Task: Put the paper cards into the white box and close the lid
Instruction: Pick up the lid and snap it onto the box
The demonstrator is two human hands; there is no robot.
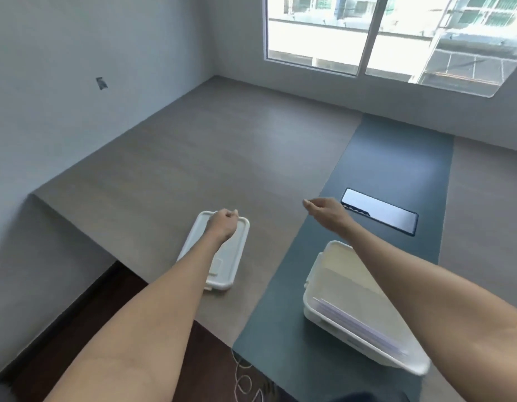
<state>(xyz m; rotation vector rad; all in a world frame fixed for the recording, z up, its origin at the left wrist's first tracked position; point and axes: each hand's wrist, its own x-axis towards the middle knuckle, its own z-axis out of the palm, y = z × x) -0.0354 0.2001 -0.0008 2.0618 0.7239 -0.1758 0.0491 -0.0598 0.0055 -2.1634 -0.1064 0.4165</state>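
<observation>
The white box (315, 309) stands open on the dark green strip at the lower right, partly hidden by my right forearm. A stack of pale paper cards (364, 322) lies inside it, leaning along the near wall. The white lid (231, 256) lies flat on the brown table to the left of the box. My left hand (222, 224) hovers over the lid's far end with fingers curled and nothing in them. My right hand (327, 213) is raised beyond the box, fingers loosely curled, empty.
A dark green strip (390, 163) runs down the brown table (193, 158) and holds a silver cable hatch (380, 210). Walls bound the table on the left and back, with a window at the far right. A white cord (240, 378) hangs below the table's near edge.
</observation>
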